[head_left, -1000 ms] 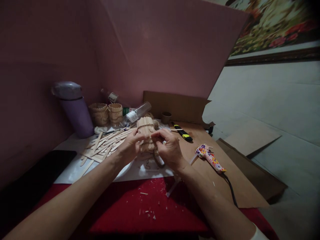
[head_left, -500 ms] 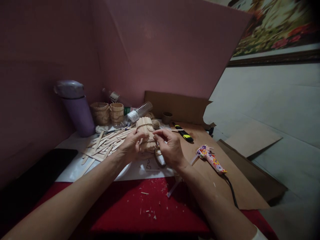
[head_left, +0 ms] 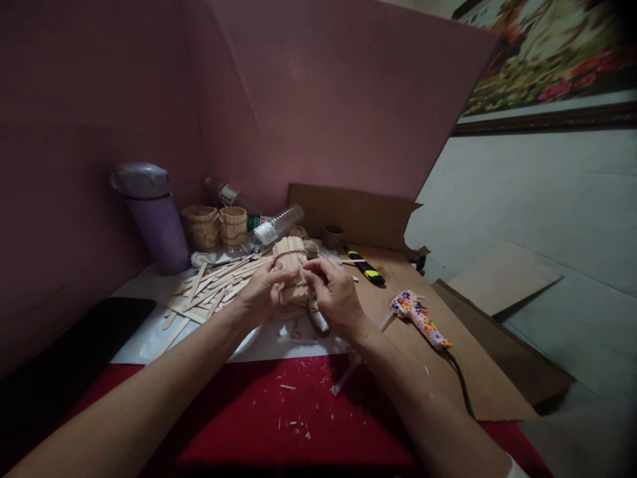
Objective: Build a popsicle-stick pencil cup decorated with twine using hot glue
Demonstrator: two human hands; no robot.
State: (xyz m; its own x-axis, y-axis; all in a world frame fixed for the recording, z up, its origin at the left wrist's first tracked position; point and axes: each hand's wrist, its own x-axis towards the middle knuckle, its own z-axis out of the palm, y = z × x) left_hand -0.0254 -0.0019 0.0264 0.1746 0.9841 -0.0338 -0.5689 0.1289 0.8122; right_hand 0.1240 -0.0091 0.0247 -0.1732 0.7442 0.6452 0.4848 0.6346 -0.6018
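My left hand (head_left: 263, 292) is closed around the side of a small cup covered with wooden craft sticks (head_left: 289, 248), with twine wound near its upper and lower ends. The cup is raised a little above the white paper and tilted. My right hand (head_left: 337, 293) pinches at the right side of the cup, thumb and forefinger together; what lies between those fingertips is too small to make out. Below the right fingers, partly hidden, is a rounded object with a white part (head_left: 318, 317). Loose craft sticks (head_left: 213, 292) are heaped just left of the cup.
Two finished-looking stick-covered cups (head_left: 233, 226), a purple tumbler (head_left: 159, 229) and a plastic bottle (head_left: 279, 224) stand or lie behind. To the right, a box cutter (head_left: 365, 265) and a flowered glue gun (head_left: 421, 318) rest on cardboard (head_left: 478, 372). Wood scraps (head_left: 293, 423) dot the red cloth (head_left: 239, 418).
My right fingertips have shifted slightly up and left against the cup. The left hand keeps its hold, its thumb slightly moved over the cup's front.
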